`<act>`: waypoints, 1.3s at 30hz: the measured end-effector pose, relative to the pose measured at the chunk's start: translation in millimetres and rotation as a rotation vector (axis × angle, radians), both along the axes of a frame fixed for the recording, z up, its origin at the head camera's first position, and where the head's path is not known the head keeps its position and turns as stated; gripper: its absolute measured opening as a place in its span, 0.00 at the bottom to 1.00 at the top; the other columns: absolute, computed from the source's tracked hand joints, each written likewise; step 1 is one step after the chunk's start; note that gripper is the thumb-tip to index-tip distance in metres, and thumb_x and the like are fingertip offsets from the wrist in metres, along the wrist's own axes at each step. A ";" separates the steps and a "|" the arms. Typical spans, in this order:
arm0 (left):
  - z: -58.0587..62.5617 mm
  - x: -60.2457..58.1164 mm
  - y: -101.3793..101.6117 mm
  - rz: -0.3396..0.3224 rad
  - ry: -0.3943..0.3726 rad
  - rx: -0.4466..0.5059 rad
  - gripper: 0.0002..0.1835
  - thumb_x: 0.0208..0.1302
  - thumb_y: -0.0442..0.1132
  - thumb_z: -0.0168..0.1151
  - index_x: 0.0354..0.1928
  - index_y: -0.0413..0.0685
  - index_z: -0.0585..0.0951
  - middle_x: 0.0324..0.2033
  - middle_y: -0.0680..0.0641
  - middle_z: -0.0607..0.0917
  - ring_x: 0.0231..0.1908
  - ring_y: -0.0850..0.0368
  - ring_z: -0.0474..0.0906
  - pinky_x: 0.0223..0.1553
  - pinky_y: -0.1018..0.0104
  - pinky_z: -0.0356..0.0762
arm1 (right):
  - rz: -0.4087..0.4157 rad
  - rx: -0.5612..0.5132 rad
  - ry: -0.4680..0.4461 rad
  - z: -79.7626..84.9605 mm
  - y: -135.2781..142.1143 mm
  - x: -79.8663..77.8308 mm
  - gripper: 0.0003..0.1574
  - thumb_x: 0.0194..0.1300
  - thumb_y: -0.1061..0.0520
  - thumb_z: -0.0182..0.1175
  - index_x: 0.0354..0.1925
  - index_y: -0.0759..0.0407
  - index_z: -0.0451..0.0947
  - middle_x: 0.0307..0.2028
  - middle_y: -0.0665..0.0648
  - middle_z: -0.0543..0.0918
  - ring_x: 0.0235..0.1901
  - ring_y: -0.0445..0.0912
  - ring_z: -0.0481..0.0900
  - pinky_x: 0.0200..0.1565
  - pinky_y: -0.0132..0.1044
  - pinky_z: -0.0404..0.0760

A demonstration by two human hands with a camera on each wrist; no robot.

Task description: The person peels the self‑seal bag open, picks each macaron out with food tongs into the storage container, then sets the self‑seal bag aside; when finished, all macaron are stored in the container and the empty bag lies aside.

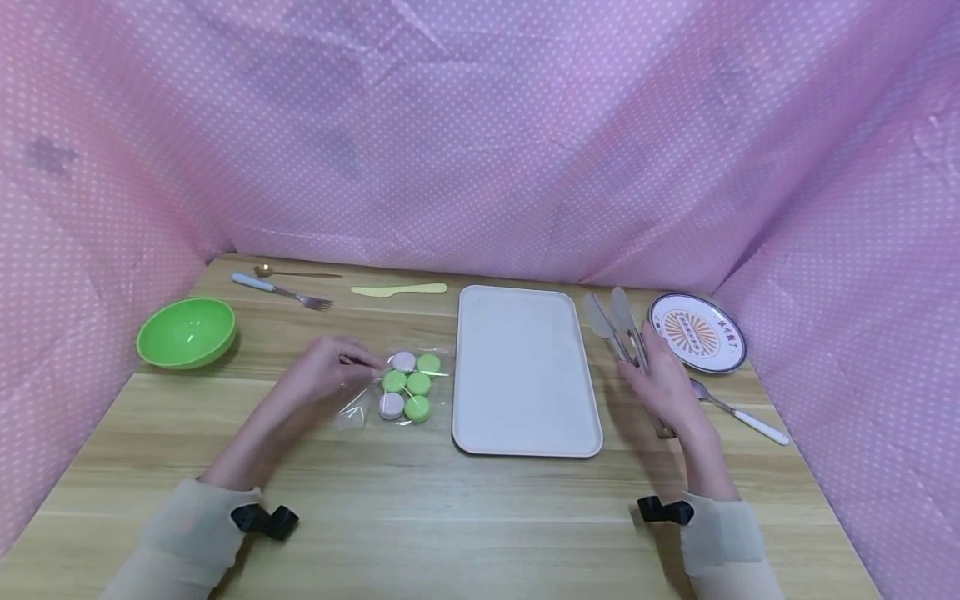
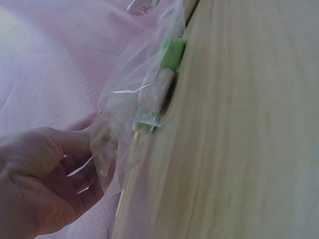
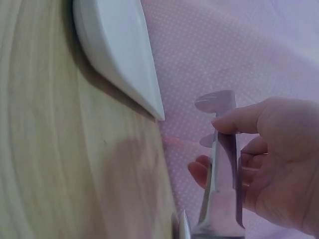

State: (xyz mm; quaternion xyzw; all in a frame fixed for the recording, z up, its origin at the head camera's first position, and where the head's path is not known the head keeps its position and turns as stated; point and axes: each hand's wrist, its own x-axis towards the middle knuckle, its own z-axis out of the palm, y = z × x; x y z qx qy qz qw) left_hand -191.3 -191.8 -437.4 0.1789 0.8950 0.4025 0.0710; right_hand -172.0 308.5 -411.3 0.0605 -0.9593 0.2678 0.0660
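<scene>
My left hand (image 1: pixel 330 367) pinches the left edge of a clear plastic bag (image 2: pixel 112 134) at the tray's left. Inside the bag are several green and pale lilac macarons (image 1: pixel 417 384), low over the table. My right hand (image 1: pixel 667 385) holds a pair of metal tongs (image 3: pixel 227 169), thumb on one side and fingers on the other. The tongs' two flat ends (image 1: pixel 622 310) point away from me and stand apart. Between the two hands lies a white rectangular tray (image 1: pixel 525 371), with nothing on it.
A green bowl (image 1: pixel 186 333) stands at the left edge. Along the back lie a gold spoon (image 1: pixel 300 274), a blue-handled fork (image 1: pixel 281 291) and a yellow knife (image 1: pixel 399 289). At the right are a patterned plate (image 1: pixel 697 333) and a white-handled spoon (image 1: pixel 738 412). Pink dotted cloth (image 1: pixel 480 142) hangs around the table.
</scene>
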 end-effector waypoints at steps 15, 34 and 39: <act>6.9 -6.3 -15.8 0.039 -0.136 -0.042 0.07 0.55 0.44 0.68 0.37 0.58 0.86 0.35 0.52 0.88 0.35 0.56 0.81 0.34 0.65 0.80 | 0.171 -0.036 0.071 27.9 -69.2 0.2 0.35 0.61 0.55 0.63 0.66 0.52 0.66 0.46 0.58 0.81 0.37 0.46 0.81 0.34 0.36 0.79; 11.1 -8.8 -28.2 -0.057 0.051 -0.158 0.07 0.53 0.40 0.70 0.36 0.57 0.87 0.35 0.55 0.87 0.38 0.60 0.81 0.44 0.59 0.79 | 0.370 0.134 0.012 38.6 -142.4 -4.3 0.23 0.59 0.47 0.65 0.53 0.45 0.77 0.37 0.47 0.84 0.32 0.39 0.79 0.34 0.36 0.75; 12.9 -8.0 -30.2 -0.021 -0.008 -0.140 0.09 0.51 0.42 0.71 0.36 0.57 0.86 0.36 0.53 0.88 0.35 0.60 0.81 0.38 0.65 0.78 | 0.409 0.199 -0.011 39.4 -145.8 -1.2 0.23 0.58 0.48 0.65 0.53 0.47 0.78 0.39 0.48 0.85 0.30 0.38 0.77 0.35 0.36 0.75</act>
